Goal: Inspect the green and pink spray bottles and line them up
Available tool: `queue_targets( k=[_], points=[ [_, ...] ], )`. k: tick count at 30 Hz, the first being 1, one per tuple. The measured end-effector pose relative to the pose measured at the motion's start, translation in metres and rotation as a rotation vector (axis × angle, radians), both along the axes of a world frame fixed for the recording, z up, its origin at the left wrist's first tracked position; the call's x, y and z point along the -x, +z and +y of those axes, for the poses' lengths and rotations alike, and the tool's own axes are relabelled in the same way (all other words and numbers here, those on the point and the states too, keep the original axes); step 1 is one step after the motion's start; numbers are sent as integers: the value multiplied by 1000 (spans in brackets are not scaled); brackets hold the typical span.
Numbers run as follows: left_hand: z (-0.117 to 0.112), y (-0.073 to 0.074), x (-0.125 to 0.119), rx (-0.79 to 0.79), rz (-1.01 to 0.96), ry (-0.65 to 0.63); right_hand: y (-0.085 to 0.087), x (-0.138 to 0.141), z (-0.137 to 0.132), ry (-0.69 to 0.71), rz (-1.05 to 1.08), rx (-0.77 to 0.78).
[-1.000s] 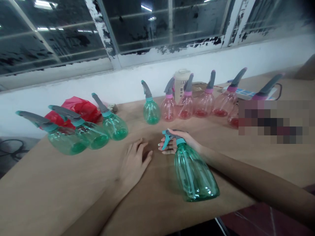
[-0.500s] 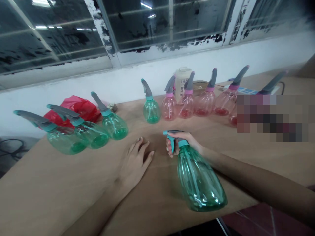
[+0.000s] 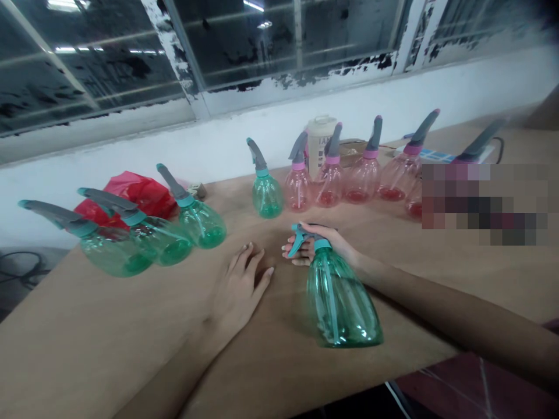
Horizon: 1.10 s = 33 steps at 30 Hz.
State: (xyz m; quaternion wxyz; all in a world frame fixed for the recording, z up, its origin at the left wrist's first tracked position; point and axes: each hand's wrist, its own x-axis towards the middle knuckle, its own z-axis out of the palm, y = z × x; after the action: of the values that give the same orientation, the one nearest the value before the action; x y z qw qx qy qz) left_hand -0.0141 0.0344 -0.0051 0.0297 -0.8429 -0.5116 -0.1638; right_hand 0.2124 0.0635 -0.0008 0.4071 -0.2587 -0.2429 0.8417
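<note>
My right hand (image 3: 323, 243) grips a green spray bottle (image 3: 343, 305) by its grey and teal trigger head, the thumb side over the top. Its fingers reach out past the teal trigger, looser around it. The bottle leans, its base toward me, and whether it touches the table I cannot tell. My left hand (image 3: 244, 279) lies on the wooden table (image 3: 109, 343), palm down with fingers spread, holding nothing. Beyond the left hand, a green spray bottle (image 3: 201, 224) stands in a group of several. Another green spray bottle (image 3: 267, 195) stands at the back, beside the pink ones.
Several pink spray bottles, one of them a pink bottle (image 3: 362, 179), form a row at the back right. Behind them are a pale canister (image 3: 322, 131) and a blue-and-white item (image 3: 437, 156). A red plastic bag (image 3: 131, 195) lies at the left. Blurred blocks cover part of the right.
The held bottle has moved slightly left and up in view, and my right fingers have loosened and stretched forward from the trigger. My left hand stays in place.
</note>
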Motion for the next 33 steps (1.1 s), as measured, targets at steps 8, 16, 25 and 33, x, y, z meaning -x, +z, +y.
queue_targets(
  k=[8, 16, 25, 33],
  points=[
    [-2, 1, -1, 9, 7, 6, 0, 0, 0, 57, -42, -35],
    [-3, 3, -2, 16, 21, 2, 6, 3, -9, -62, -171, -31],
    [-12, 7, -9, 47, 74, 20, 61, 6, -41, -190, -367, -673],
    [-16, 9, -10, 35, 98, 24, 114, 46, 0, -519, -806, -1213]
  ],
)
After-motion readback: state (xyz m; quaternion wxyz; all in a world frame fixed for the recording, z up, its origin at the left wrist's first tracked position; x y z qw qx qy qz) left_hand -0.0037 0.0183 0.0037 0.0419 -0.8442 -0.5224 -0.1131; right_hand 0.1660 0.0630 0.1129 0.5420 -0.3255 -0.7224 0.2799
